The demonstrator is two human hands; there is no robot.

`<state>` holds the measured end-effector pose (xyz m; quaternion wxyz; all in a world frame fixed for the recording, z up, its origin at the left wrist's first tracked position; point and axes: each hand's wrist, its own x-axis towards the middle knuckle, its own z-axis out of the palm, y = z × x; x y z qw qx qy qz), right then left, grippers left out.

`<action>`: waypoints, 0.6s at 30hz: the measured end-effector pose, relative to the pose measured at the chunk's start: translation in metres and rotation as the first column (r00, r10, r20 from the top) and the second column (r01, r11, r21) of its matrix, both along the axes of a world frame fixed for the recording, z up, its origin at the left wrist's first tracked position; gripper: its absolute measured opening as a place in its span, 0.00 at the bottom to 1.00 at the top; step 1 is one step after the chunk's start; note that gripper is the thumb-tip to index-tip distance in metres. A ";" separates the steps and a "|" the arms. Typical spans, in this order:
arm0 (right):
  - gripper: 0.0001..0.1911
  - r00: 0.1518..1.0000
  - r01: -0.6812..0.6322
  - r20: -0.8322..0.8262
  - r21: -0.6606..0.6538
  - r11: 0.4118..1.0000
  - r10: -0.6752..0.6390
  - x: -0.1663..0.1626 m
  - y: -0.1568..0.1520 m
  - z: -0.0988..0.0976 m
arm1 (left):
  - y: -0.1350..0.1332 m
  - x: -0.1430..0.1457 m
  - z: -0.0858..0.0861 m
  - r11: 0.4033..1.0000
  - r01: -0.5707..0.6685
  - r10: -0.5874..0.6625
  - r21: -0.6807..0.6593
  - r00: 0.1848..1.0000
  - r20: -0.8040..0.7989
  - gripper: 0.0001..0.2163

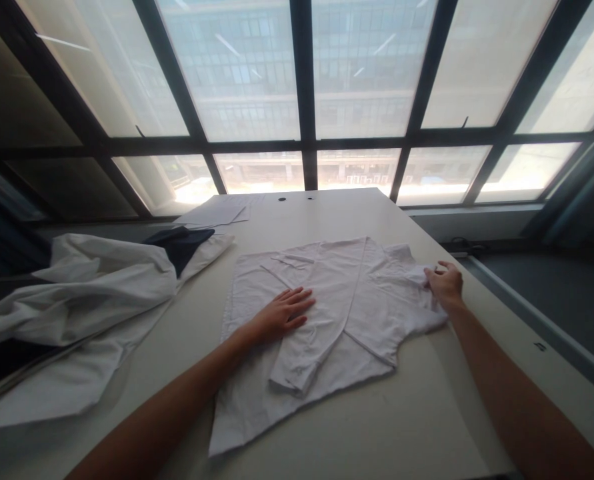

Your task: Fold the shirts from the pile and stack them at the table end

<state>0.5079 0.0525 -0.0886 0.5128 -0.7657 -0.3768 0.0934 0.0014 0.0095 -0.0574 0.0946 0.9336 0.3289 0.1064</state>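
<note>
A white shirt (337, 293) lies spread on the white table, its collar end toward the right and its hem toward the left. One sleeve is folded across the body, with the cuff near the front edge. My left hand (283, 313) rests flat on the shirt's middle, fingers stretched out. At the collar end, my right hand (445, 285) pinches a bit of the shirt's fabric between thumb and fingers. Small wrinkles run over the cloth near both hands.
To the left lies a heap of white and dark clothes (111, 273). Sheets of paper (211, 212) sit at the table's (327, 213) far left, near two small dark holes. Large framed windows (301, 73) stand behind. A grey rail (541, 320) runs along the right.
</note>
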 end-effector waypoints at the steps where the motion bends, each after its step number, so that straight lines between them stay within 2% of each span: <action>1: 0.34 1.000 -0.011 -0.012 0.022 1.000 0.012 -0.002 0.000 0.001 | 0.000 0.000 -0.001 1.000 0.001 -0.001 0.005 1.000 0.002 0.24; 5: 0.31 0.999 -0.031 0.015 0.153 0.988 0.029 -0.016 -0.003 0.014 | 0.002 -0.001 -0.003 1.000 0.005 -0.005 0.012 1.000 -0.001 0.24; 7: 0.31 0.994 -0.106 0.037 0.221 0.969 0.100 -0.025 -0.007 0.022 | 0.002 -0.002 -0.003 1.000 0.008 -0.008 0.011 1.000 -0.002 0.24; 9: 0.29 0.972 -0.234 0.090 0.254 0.938 0.218 -0.035 -0.013 0.029 | 0.002 -0.001 -0.002 1.000 0.010 -0.010 0.010 1.000 -0.001 0.24; 11: 0.26 0.903 -0.423 0.179 0.210 0.882 0.390 -0.044 -0.019 0.033 | 0.001 -0.001 -0.001 1.000 0.006 -0.006 0.007 1.000 -0.005 0.24; 13: 0.23 0.788 -0.600 0.237 0.085 0.795 0.569 -0.050 -0.025 0.034 | 0.000 -0.001 0.000 1.000 0.001 -0.001 0.005 1.000 -0.013 0.24; 14: 0.20 0.744 -0.646 0.244 0.028 0.763 0.622 -0.052 -0.026 0.033 | 0.000 0.000 0.001 1.000 -0.002 0.002 0.005 1.000 -0.015 0.24; 15: 0.19 0.729 -0.657 0.247 -0.011 0.754 0.638 -0.053 -0.027 0.032 | 0.000 0.000 0.001 1.000 -0.003 0.003 0.006 1.000 -0.015 0.24; 16: 0.17 0.742 -0.635 0.256 -0.027 0.772 0.619 -0.053 -0.027 0.030 | 0.000 0.000 0.001 1.000 -0.002 0.003 0.008 1.000 -0.012 0.24; 18: 0.19 0.798 -0.538 0.309 -0.022 0.843 0.517 -0.054 -0.022 0.027 | 0.000 0.001 0.001 1.000 -0.001 0.001 0.012 1.000 -0.005 0.24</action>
